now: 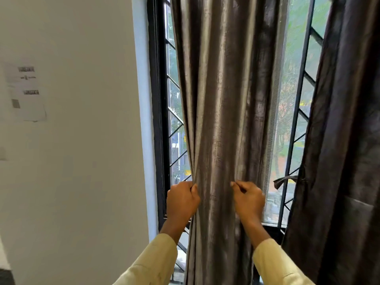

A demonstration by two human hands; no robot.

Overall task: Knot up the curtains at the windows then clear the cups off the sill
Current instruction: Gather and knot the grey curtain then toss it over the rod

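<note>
Gathering is the step in hand: your left hand [182, 199] is clenched round the left edge of the shiny grey-brown pleated curtain [224, 99], which hangs in front of the black-framed window [158, 120]. Your right hand [247, 199] has its fingers curled and seems to pinch a fold on the curtain's front, just right of centre, though blur makes that grip less sure. To do this well, I judge you should draw both edges together into one tight rope before looping. Take in the loose fabric toward the right edge too, so no pleat slips out of the knot. Tie at about the height where you hold it, so the tail ends up short. The darker brown curtain [339, 140] at the right shows no knot in what the view covers, so it likely comes next. No cups show here, and I cannot make out the sill behind the fabric and your pale yellow sleeves [152, 262].
</note>
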